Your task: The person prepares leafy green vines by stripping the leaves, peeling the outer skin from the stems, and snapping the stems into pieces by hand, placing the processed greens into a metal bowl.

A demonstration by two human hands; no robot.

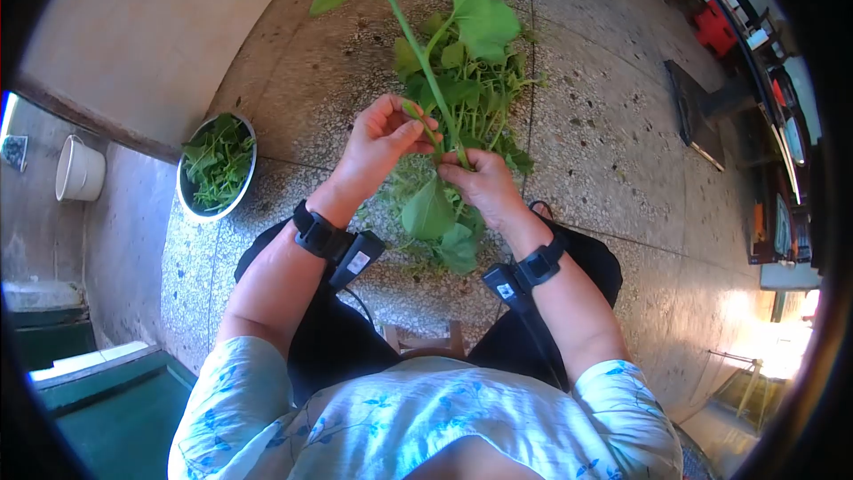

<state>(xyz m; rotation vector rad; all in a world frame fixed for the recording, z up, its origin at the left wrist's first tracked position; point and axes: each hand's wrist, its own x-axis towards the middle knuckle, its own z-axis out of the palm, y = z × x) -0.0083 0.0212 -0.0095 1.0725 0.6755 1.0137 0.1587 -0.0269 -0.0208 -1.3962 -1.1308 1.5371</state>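
Observation:
A long green stem with broad leaves rises between my hands and reaches past the top edge of the view. My right hand pinches its lower part, where a large leaf hangs down. My left hand is closed on a small leafy shoot, close beside the stem. Beneath and beyond both hands, a heap of leafy greens lies on the speckled floor.
At the left stands a metal basin holding cut greens. A white bucket is farther left, near the wall. Dark furniture and a red object are at the right. My knees flank the heap.

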